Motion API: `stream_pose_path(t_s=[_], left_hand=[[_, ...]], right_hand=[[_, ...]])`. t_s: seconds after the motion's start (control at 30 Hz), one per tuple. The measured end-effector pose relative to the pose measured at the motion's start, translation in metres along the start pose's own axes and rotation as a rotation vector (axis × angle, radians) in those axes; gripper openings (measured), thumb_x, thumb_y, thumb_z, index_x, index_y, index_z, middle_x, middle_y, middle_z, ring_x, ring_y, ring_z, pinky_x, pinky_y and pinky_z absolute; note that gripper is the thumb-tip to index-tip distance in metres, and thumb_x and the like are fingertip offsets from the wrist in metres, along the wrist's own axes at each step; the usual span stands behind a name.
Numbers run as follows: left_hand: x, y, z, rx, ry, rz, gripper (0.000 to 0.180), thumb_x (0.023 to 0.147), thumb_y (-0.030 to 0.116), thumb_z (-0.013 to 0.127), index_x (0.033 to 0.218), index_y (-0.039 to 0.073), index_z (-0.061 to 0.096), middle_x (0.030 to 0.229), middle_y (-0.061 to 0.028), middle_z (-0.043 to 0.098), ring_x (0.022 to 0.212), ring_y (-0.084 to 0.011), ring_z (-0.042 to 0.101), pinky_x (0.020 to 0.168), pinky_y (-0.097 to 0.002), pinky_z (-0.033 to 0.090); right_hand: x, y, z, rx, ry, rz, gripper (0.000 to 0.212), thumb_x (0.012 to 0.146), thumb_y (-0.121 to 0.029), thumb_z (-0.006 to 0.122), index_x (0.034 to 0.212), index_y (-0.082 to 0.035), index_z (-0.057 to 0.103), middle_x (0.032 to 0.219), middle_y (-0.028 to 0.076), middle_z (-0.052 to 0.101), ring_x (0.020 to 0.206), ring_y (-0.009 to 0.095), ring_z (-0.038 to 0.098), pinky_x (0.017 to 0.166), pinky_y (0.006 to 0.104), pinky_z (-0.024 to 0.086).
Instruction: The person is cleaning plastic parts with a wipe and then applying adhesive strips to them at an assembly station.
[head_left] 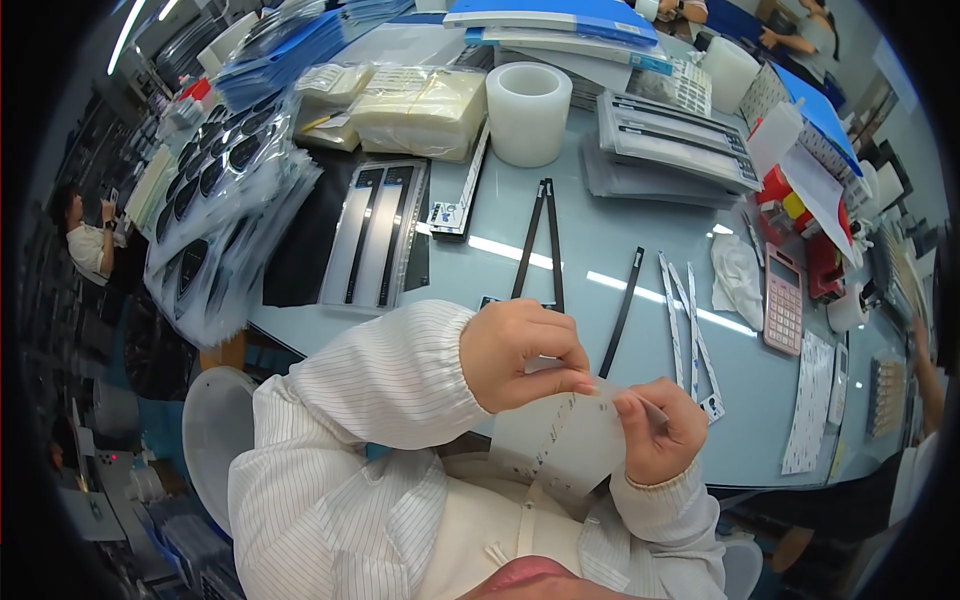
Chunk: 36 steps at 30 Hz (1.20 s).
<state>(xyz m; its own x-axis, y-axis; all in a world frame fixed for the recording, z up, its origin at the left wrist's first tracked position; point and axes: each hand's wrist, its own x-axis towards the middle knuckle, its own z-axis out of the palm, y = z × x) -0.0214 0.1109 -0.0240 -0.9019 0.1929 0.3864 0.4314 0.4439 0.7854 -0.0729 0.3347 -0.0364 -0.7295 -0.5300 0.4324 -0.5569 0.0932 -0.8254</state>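
At the near edge of the bench (600,225), head view. Left hand (520,350): thumb and fingers pinched on the upper edge of a translucent sheet (550,440). Right hand (665,435): clamped on its right corner, which curls. Sheet: hanging between and below both hands. Beyond left hand: paired black strips (530,245). Just beyond right hand: white strips (677,318); farther right, pink calculator (783,305). Risk, judged: uneven pull between hands could crease or tear the sheet.
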Motion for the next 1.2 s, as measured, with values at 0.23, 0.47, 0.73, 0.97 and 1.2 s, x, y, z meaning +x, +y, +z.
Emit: stream_pose_path(t_s=[0.23, 0.47, 0.73, 0.97, 1.2], left_hand=[[-0.001, -0.003, -0.007, 0.028, -0.100, 0.061, 0.017, 0.080, 0.021, 0.079, 0.077, 0.008, 0.068, 0.068, -0.0030, 0.064, 0.062, -0.0221, 0.062, 0.062, -0.0329, 0.045], [-0.002, 0.002, -0.006, 0.049, -0.157, 0.028, 0.013, 0.076, 0.013, 0.082, 0.076, 0.009, 0.070, 0.073, -0.0004, 0.067, 0.068, -0.0183, 0.063, 0.068, -0.0306, 0.043], [0.001, 0.001, -0.008, 0.029, -0.157, 0.107, 0.011, 0.079, 0.012, 0.080, 0.081, 0.008, 0.070, 0.072, -0.0003, 0.067, 0.068, -0.0190, 0.063, 0.069, -0.0312, 0.044], [0.000, 0.004, -0.003, 0.070, -0.087, 0.108, 0.009, 0.080, 0.010, 0.078, 0.080, 0.007, 0.069, 0.076, -0.0012, 0.070, 0.068, -0.0181, 0.065, 0.072, -0.0311, 0.044], [0.001, 0.010, -0.009, -0.212, -0.152, -0.268, 0.025, 0.074, 0.016, 0.086, 0.092, 0.005, 0.073, 0.080, -0.0051, 0.071, 0.073, -0.0159, 0.066, 0.077, -0.0279, 0.050]], right_hand=[[0.002, -0.007, 0.001, 0.044, -0.052, 0.070, 0.014, 0.090, -0.009, 0.070, 0.081, 0.002, 0.066, 0.069, 0.008, 0.063, 0.060, 0.013, 0.058, 0.055, 0.0248, 0.044], [-0.001, -0.004, 0.001, 0.046, -0.059, 0.065, 0.013, 0.089, -0.008, 0.070, 0.082, 0.002, 0.067, 0.069, 0.008, 0.063, 0.060, 0.014, 0.058, 0.055, 0.0252, 0.044], [-0.002, -0.002, 0.001, 0.039, -0.040, 0.043, 0.011, 0.088, -0.009, 0.072, 0.084, 0.001, 0.067, 0.068, 0.008, 0.064, 0.056, 0.014, 0.058, 0.052, 0.0247, 0.043], [-0.002, -0.003, 0.001, 0.032, -0.063, 0.068, 0.016, 0.090, -0.011, 0.070, 0.081, 0.002, 0.066, 0.067, 0.007, 0.062, 0.058, 0.013, 0.057, 0.054, 0.0247, 0.043], [-0.005, 0.002, 0.000, 0.037, -0.004, 0.021, 0.009, 0.087, -0.008, 0.073, 0.085, 0.000, 0.068, 0.068, 0.010, 0.065, 0.054, 0.017, 0.059, 0.052, 0.0254, 0.045]])
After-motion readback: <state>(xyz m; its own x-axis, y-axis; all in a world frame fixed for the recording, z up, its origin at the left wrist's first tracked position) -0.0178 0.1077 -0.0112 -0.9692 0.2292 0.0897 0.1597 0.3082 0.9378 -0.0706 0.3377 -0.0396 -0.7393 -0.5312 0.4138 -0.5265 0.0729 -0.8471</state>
